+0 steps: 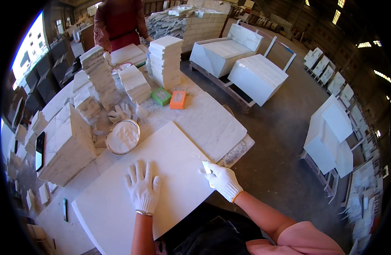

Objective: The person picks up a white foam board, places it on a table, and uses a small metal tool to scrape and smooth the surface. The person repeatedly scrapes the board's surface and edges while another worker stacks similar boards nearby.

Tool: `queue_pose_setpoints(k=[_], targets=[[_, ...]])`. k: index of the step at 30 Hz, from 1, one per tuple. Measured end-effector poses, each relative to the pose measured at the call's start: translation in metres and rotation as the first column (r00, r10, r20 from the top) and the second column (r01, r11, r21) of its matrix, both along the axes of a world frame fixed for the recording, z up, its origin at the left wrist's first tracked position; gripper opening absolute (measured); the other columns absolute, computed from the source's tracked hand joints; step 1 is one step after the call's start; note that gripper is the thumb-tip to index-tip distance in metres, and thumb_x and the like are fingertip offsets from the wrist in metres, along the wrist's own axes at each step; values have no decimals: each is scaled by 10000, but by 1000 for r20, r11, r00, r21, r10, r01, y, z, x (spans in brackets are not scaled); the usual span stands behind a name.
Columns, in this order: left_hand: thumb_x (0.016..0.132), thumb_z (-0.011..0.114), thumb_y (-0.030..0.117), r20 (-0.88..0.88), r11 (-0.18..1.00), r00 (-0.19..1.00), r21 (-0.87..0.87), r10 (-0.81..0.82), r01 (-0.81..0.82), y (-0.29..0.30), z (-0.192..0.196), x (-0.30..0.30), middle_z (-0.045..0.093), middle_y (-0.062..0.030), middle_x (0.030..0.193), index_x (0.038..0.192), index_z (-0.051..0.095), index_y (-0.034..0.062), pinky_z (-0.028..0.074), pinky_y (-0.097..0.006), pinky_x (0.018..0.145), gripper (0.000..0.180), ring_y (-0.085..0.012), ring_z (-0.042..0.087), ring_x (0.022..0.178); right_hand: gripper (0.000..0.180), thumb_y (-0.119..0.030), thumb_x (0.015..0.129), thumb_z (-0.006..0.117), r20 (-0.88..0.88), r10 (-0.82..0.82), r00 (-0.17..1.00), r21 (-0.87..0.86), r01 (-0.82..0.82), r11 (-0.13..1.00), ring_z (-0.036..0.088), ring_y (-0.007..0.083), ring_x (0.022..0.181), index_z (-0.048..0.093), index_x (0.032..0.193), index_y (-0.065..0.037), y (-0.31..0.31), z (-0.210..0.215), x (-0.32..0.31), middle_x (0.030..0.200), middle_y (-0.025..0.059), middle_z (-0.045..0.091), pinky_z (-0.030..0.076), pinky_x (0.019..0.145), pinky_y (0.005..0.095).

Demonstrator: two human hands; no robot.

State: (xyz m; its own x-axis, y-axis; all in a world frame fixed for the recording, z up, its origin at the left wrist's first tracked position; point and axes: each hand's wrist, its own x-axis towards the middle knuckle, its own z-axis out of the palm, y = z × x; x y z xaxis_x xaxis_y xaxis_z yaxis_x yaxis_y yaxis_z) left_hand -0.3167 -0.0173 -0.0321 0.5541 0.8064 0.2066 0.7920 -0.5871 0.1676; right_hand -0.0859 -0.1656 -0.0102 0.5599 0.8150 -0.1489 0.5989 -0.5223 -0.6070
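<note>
A large white stone slab (178, 148) lies at an angle on the work table in front of me. My left hand (143, 189), in a white knitted glove, rests flat on the slab with its fingers spread. At the slab's right edge, my gloved right hand (224, 182) is closed around a small flat white piece (207, 168); its kind cannot be made out. A small pale patch (196, 155) shows on the slab near that hand. Beyond the left hand, a round metal bowl (107, 146) holds white powder (124, 137).
Stacked marble blocks (70, 142) stand left, with a phone (40, 151) leaning there. Behind the bowl are spare gloves (120, 112), green (161, 97) and orange (178, 100) blocks, and tall tile stacks (166, 63). A person (121, 25) stands across the table. Slabs on pallets (258, 78) sit right.
</note>
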Motion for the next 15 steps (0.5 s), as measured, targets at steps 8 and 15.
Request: queue_pose_setpoints(k=[8, 15], targets=[[943, 517, 393, 14, 999, 1000, -39, 15, -14, -1, 5, 1, 374, -147, 1538, 1443, 480, 155, 227, -592, 1137, 555, -407, 309, 1410, 402, -195, 891, 587, -137, -149, 979, 79, 161, 984, 666, 200, 641, 605, 1291, -163, -45, 27, 8, 823, 123, 691, 542, 649, 321], [941, 521, 390, 48, 1000, 999, -9, 6, -5, -2, -1, 1, 367, -150, 1542, 1442, 480, 146, 228, -592, 1137, 559, -407, 303, 1416, 402, -192, 887, 621, 49, -48, 998, 130, 42, 991, 642, 242, 704, 608, 1285, -141, -60, 2, 13, 871, 131, 676, 531, 644, 353]])
